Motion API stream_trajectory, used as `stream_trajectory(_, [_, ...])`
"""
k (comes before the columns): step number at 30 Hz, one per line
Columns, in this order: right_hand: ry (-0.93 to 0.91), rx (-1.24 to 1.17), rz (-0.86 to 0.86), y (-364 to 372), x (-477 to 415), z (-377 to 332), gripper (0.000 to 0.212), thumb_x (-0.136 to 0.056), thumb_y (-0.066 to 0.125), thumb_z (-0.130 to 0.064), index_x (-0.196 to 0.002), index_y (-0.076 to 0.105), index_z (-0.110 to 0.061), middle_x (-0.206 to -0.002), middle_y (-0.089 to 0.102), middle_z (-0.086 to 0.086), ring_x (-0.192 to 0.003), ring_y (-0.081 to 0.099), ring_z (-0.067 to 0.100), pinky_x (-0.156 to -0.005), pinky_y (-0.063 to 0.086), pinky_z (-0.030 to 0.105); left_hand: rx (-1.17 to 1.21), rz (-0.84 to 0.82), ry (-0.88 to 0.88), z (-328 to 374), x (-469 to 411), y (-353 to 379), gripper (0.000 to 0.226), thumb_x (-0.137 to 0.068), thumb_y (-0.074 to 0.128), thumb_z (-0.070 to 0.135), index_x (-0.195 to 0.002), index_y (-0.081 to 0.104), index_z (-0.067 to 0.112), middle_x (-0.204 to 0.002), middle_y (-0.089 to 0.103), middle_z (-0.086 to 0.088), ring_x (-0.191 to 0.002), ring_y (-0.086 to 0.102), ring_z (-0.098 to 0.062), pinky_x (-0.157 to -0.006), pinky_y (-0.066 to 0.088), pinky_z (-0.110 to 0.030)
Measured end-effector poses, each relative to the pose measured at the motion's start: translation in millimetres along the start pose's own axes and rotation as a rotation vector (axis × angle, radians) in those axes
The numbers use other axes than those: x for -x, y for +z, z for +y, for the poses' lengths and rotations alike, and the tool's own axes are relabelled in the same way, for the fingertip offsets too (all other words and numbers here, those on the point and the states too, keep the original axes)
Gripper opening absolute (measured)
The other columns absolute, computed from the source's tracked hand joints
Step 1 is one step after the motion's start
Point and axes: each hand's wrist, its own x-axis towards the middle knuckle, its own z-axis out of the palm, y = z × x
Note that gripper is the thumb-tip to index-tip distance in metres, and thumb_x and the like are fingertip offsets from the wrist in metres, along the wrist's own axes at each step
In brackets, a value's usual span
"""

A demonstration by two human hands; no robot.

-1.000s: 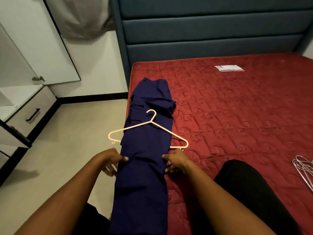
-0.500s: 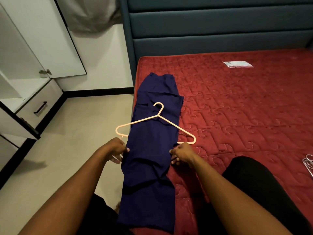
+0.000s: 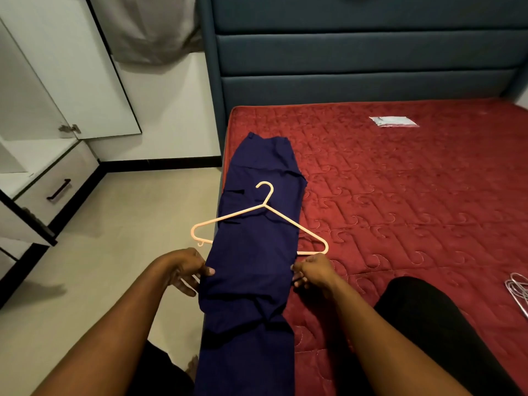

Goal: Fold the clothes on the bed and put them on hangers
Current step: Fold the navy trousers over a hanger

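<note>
Both the left hand (image 3: 185,270) and right hand (image 3: 311,271) pinch the navy garment (image 3: 257,252) threaded through a pale hanger (image 3: 263,206); uneven pulling could bunch it or skew the hanger.

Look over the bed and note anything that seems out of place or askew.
The peach hanger sits skewed across the navy garment, its left end past the mattress edge. A white packet lies stray near the headboard.
</note>
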Motion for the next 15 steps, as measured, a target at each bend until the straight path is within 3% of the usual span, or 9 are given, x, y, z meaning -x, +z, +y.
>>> stream_trajectory(5, [0.059, 0.266, -0.137, -7, 3, -21, 0.031, -0.101, 0.053, -0.004, -0.071, 0.059, -0.004, -0.047, 0.065, 0.0, -0.035, 0.058, 0.01, -0.036, 0.035, 0.014, -0.106, -0.052, -0.051, 6, 1, -6, 0.033, -0.095, 0.07, 0.019, -0.119, 0.063, -0.004, -0.116, 0.068, -0.018, -0.085, 0.077, -0.033, -0.074, 0.063, -0.045])
stream_trajectory(12, [0.059, 0.589, -0.288, -16, -11, -36, 0.019, -0.096, 0.063, -0.014, -0.078, 0.068, -0.012, -0.07, 0.074, 0.0, -0.049, 0.061, 0.005, -0.043, 0.035, 0.014, -0.31, -0.225, -0.163, 30, -4, -17, 0.037, -0.092, 0.074, 0.018, -0.121, 0.063, -0.002, -0.11, 0.074, -0.018, -0.093, 0.076, -0.033, -0.086, 0.061, -0.045])
stream_trajectory(15, [0.088, 0.687, -0.362, -15, -19, -37, 0.021, -0.099, 0.062, -0.015, -0.079, 0.067, -0.016, -0.074, 0.073, -0.001, -0.05, 0.063, 0.005, -0.044, 0.038, 0.015, -0.423, -0.208, -0.217, 41, -10, -24, 0.044, -0.091, 0.076, 0.033, -0.114, 0.067, -0.004, -0.102, 0.077, -0.016, -0.09, 0.077, -0.029, -0.088, 0.06, -0.042])
